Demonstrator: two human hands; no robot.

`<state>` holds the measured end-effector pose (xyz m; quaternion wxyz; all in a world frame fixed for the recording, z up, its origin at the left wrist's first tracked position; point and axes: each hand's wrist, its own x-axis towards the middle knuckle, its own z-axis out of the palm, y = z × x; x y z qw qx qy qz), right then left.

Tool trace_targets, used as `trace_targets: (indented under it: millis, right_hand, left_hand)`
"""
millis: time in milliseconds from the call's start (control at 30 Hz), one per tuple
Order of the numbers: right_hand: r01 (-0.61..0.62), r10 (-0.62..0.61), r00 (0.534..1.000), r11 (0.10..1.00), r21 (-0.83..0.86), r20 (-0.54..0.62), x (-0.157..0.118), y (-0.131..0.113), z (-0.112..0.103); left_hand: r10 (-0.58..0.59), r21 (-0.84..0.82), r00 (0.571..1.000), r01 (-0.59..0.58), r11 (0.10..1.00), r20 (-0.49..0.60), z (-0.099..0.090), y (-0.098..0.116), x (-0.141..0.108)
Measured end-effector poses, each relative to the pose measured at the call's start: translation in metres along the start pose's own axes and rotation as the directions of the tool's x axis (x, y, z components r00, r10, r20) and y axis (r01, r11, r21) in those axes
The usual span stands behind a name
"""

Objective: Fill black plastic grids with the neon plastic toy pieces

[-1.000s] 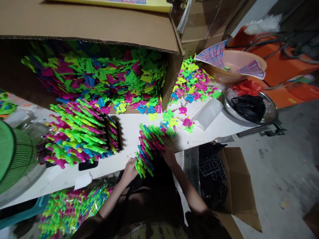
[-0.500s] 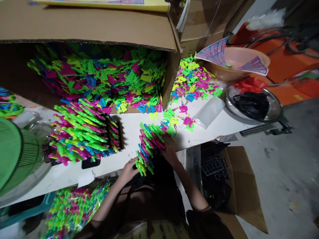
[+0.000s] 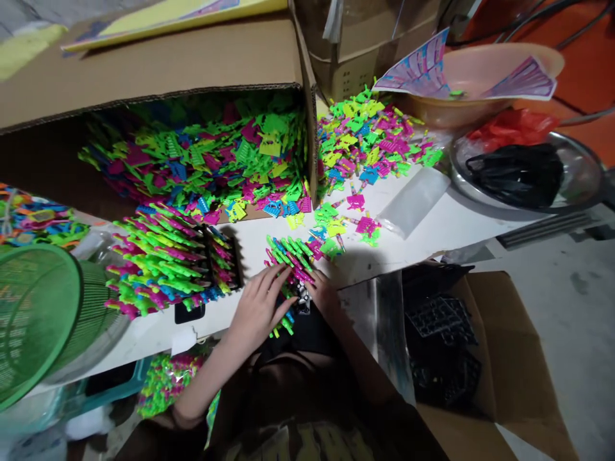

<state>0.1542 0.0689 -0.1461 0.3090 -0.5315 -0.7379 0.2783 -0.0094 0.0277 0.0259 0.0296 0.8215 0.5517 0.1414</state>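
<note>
A bundle of green, pink and blue plastic pieces [image 3: 289, 251] stands in a black tray [image 3: 303, 299] at the white table's front edge. My left hand [image 3: 262, 298] lies over the bundle's left side, its fingers spread across the pieces. At the right side of the tray, my right hand [image 3: 324, 296] has its fingers bent against the pieces; its grip is partly hidden. A larger group of similar pieces [image 3: 161, 259] stands in a black holder to the left. Loose pieces [image 3: 369, 137] are heaped behind and to the right.
A big cardboard box [image 3: 192, 61] full of pieces lies behind. Green basket [image 3: 72, 320] stands left. Right are a clear bag [image 3: 414, 202], a metal bowl [image 3: 583, 173] and a pink basin [image 3: 509, 64]. An open carton [image 3: 519, 346] is below right.
My left hand has moved up from the bundle's lower left onto its top, covering the middle pieces. Some of the black tray now shows between my hands. The view has shifted.
</note>
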Motion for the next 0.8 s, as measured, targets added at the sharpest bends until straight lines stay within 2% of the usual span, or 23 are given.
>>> trace_targets:
  millis: [100, 200, 567, 800]
  right_hand:
    - [0.027, -0.027, 0.999, 1.000, -0.001, -0.046, -0.002, -0.003, 0.002]
    - [0.049, -0.048, 0.996, 0.999, 0.007, -0.076, -0.006, -0.006, 0.001]
    - [0.076, -0.070, 0.986, 0.996, 0.038, -0.152, -0.011, -0.005, 0.005]
    - [0.126, -0.122, 0.962, 0.992, -0.002, -0.246, -0.008, -0.008, 0.001]
  left_hand:
    - [0.050, 0.051, 0.998, -0.052, 0.997, 0.041, 0.025, -0.002, 0.019]
    - [0.040, 0.088, 0.997, -0.046, 0.995, 0.069, 0.036, -0.005, 0.019]
    - [0.024, 0.154, 1.000, -0.026, 0.988, 0.013, 0.034, 0.001, 0.015]
    - [0.092, 0.181, 0.995, -0.083, 0.980, -0.044, 0.032, 0.002, 0.018]
